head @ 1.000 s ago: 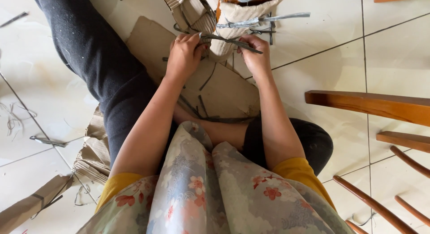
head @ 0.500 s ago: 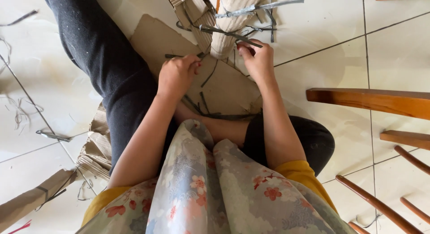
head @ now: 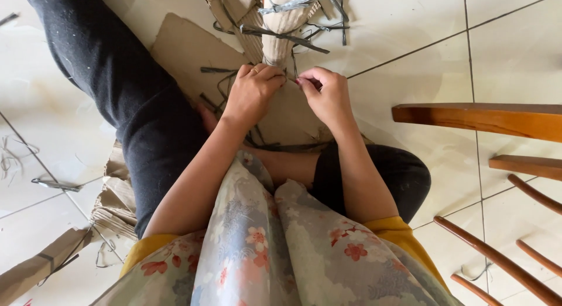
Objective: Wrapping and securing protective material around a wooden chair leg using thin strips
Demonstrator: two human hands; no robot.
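The person sits on the tiled floor (head: 410, 43), seen from above, with both forearms reaching toward the upper middle of the frame. The left hand (head: 253, 95) is curled into a loose fist, knuckles up, its fingertips pinched against a thin dark strip (head: 291, 65) at the foot of a pale woven bundle (head: 281, 25). The right hand (head: 326, 94) sits just beside it, to the right, fingers bent and thumb pressed to the forefinger, pinching the same strip or one next to it; which one cannot be told. The two hands nearly touch.

The bundle stands at the top centre of the frame, wrapped with more dark strips that stick out to the sides. It rests on a sheet of brown cardboard (head: 187, 48) that lies flat on the floor under the hands. Loose dark strips lie on the cardboard near the left hand.

A leg in black cloth (head: 129, 89) stretches from the upper left down to the middle of the frame; the other leg is folded, its knee at centre right. A floral cloth (head: 275, 247) covers the lap at the bottom, with yellow sleeves at either side.

Wooden chair parts (head: 486, 119) fill the right edge. Folded cardboard scraps (head: 114, 203) and a few stray strips lie on the floor at lower left.
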